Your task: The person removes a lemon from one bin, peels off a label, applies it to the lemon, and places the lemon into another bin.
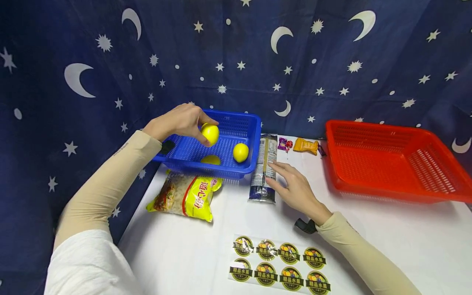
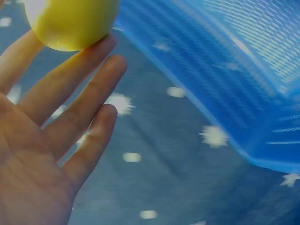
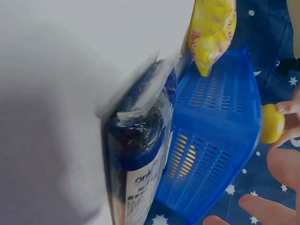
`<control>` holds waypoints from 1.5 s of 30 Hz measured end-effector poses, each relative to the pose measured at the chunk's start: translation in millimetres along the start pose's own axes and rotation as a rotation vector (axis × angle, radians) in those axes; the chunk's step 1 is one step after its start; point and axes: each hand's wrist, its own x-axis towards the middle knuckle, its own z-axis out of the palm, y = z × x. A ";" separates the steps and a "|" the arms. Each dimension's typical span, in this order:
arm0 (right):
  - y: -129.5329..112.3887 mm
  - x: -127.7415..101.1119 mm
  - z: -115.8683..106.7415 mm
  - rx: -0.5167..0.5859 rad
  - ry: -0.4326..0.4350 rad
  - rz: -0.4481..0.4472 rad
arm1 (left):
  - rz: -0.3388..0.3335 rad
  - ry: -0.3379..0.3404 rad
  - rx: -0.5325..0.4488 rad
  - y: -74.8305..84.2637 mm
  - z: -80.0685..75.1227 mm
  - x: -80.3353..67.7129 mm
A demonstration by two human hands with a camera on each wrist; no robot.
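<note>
I have a smooth, glossy yellow round fruit [image 1: 210, 134] pinched between the thumb and fingers of my left hand [image 1: 180, 121], held up over the perforated blue plastic basket [image 1: 239, 123] at the far left. Two more yellow fruits lie inside: one [image 1: 241, 153] toward the right wall, the other [image 1: 211, 159] half hidden behind the near rim.

Well apart from the left, my right hand [image 1: 296, 188] has its fingers extended and parted, gripping nothing. Its fingertips are over a long, shiny dark-blue and silver packet [image 1: 263, 180] just right of the basket; I can't tell whether they touch it. Just on the near side of the basket is a plump yellow plastic food bag [image 1: 188, 194].

Small wrapped sweets, purple [image 1: 282, 144] and orange [image 1: 306, 146], sit farther back, left of a perforated red plastic basket [image 1: 368, 164]. Near me on the white counter [image 1: 184, 246] is a clear sheet of round black-and-gold labels [image 1: 273, 264].
</note>
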 end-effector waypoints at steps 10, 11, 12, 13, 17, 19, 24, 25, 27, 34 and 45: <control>13.0 -46.7 -22.4 0.028 -0.061 -0.012 | 0.370 0.360 0.009 83.4 44.8 -57.9; 14.6 -50.1 -23.1 0.036 -0.069 -0.019 | 0.404 0.382 -0.006 91.7 56.5 -60.2; 16.1 -53.4 -23.6 0.044 -0.078 -0.025 | 0.429 0.396 -0.023 99.8 68.4 -62.0; 17.7 -56.4 -23.6 0.053 -0.090 -0.032 | 0.445 0.402 -0.038 107.7 80.6 -63.1; 24.0 -66.5 -21.4 0.065 -0.128 -0.057 | 0.481 0.368 -0.114 134.8 124.2 -60.3; 26.2 -69.9 -20.5 0.065 -0.135 -0.058 | 0.474 0.329 -0.147 145.8 140.7 -54.6; 29.9 -76.0 -18.9 0.063 -0.145 -0.018 | 0.394 0.253 -0.165 164.5 170.7 -34.4; 30.3 -77.2 -18.4 0.062 -0.155 -0.007 | 0.372 0.242 -0.159 167.1 175.0 -30.8; 30.7 -79.5 -17.1 0.061 -0.178 0.013 | 0.330 0.223 -0.143 171.2 182.5 -25.0; 28.2 -84.7 -15.1 0.059 -0.202 0.020 | 0.253 0.152 -0.132 182.2 198.4 -18.7; 20.7 -90.4 -9.8 -0.012 -0.153 -0.011 | 0.231 0.245 -0.096 192.1 205.5 -28.5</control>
